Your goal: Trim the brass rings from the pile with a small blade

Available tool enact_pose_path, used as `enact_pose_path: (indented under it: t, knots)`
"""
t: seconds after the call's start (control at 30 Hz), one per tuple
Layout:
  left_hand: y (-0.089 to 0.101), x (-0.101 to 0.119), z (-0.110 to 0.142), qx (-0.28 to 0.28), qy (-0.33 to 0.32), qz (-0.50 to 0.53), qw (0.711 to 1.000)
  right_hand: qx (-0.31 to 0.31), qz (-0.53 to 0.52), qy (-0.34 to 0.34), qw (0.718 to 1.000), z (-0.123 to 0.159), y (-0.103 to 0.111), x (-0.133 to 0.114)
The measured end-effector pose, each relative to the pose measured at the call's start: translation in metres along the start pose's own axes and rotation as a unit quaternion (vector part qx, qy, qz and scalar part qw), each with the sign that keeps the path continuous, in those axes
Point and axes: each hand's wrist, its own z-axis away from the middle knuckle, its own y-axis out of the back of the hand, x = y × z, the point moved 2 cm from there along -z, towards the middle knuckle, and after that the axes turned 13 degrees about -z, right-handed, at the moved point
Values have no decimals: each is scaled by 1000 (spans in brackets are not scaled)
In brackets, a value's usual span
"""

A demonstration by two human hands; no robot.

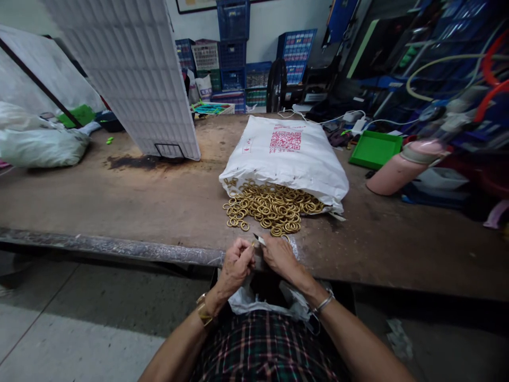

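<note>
The person's right hand [280, 254] has its fingers clamped on a small blade [257, 238], which sits just over the near edge of the surface [175, 199], beside the other hand. Its dark tip points forward and to the left, its long axis slanting back into the grip. The left hand [238, 263] has its fingers pinched together on a yellowish bit [253, 244], too small to make out. Just beyond lie heaped brass rings [274, 207], spilling from the open mouth of a white bag [286, 154]. Open room stretches left toward a white panel [159, 95]; on the right, a pink bottle [400, 170] stands farther off.
</note>
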Motion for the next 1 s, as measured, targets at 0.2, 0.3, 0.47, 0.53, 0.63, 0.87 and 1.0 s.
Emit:
enact_pose_path:
  t: [0.2,0.3,0.47,0.53,0.63,0.87,1.0]
  knots:
    - [3,10,2,-43,33,167,985,64,-191,-4,979,-10,1,3]
    - [4,8,0,-69,52,230,969,21,-400,-16,916,-8,-3,-4]
    - [6,5,0,-59,73,250,964,-83,-603,-67,791,0,-13,-16]
    - [6,2,1,-46,90,243,965,-74,-611,-61,786,0,-15,-16]
    - [6,-3,1,-27,108,233,966,-24,-567,-29,823,-1,-15,-12]
    - [7,-11,3,4,108,184,977,98,-415,49,903,0,-6,-4]
    - [5,-11,4,2,98,127,987,95,-378,82,917,3,-5,-5]
